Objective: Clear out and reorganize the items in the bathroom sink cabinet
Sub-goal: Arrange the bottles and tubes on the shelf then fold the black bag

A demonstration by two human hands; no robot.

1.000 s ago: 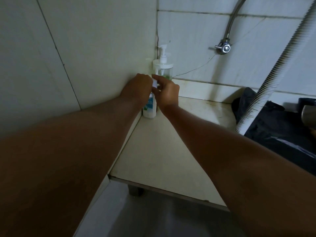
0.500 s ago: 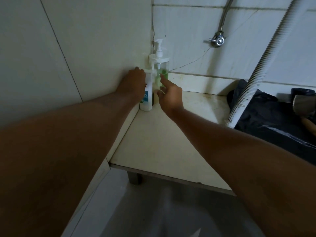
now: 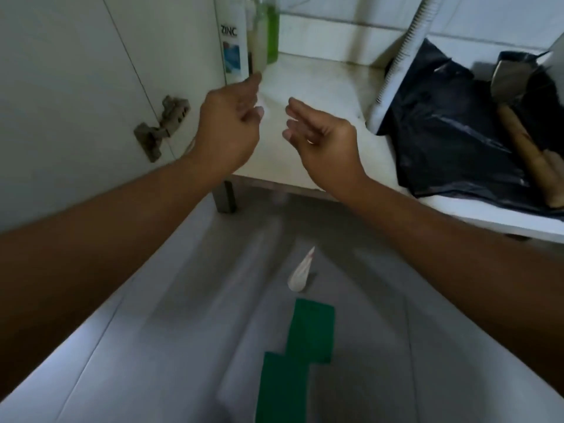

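Note:
A white bottle marked ZINC (image 3: 233, 41) and a clear pump bottle of green liquid (image 3: 268, 32) stand side by side in the cabinet's back left corner. My left hand (image 3: 227, 126) hovers over the front of the cabinet floor (image 3: 320, 87), below the bottles, fingers loosely curled and holding nothing. My right hand (image 3: 323, 138) is beside it, fingers relaxed, also holding nothing. The two hands face each other without touching.
A black plastic bag (image 3: 451, 126) lies on the right of the cabinet floor, behind a white corrugated drain hose (image 3: 396, 74), with a wooden handle (image 3: 531, 151) on it. A door hinge (image 3: 161, 126) sits on the left wall. On the grey tiles lie a white tube (image 3: 300, 271) and green pieces (image 3: 293, 358).
Both hands let go of the bottles in the corner and drew back toward the cabinet's front edge. The view tilted down, showing the tiled floor.

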